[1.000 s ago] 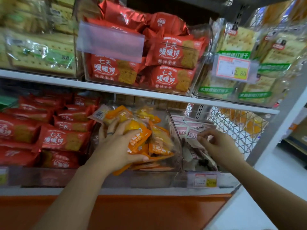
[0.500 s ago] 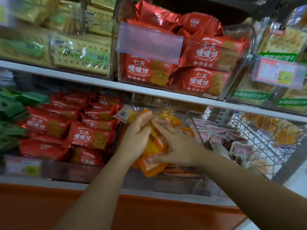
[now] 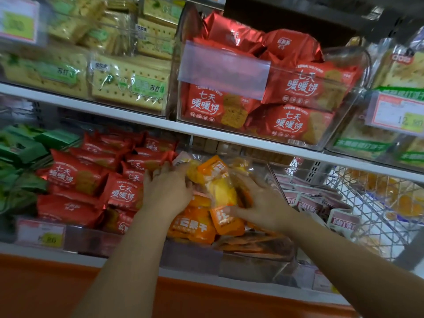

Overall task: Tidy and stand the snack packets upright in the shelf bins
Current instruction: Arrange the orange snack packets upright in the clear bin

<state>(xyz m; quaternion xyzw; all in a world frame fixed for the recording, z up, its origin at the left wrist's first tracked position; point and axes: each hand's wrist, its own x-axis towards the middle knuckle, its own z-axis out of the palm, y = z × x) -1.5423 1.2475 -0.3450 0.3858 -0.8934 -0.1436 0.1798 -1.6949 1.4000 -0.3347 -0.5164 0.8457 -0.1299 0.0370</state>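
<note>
Between the fingers (image 3: 158, 174) sit orange-and-yellow packets (image 3: 218, 180) with white lettering; red packets (image 3: 119, 191) with white script lie left of them, maroon-labelled pale packets (image 3: 341, 220) right.

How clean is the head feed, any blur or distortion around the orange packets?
Head view, centre: the orange packets, left hand and right hand are soft with motion blur. Head view, left edge: the green packets smear worst. Head view, top: the red packets read sharp; the shelf edge bows from the wide lens.
</note>
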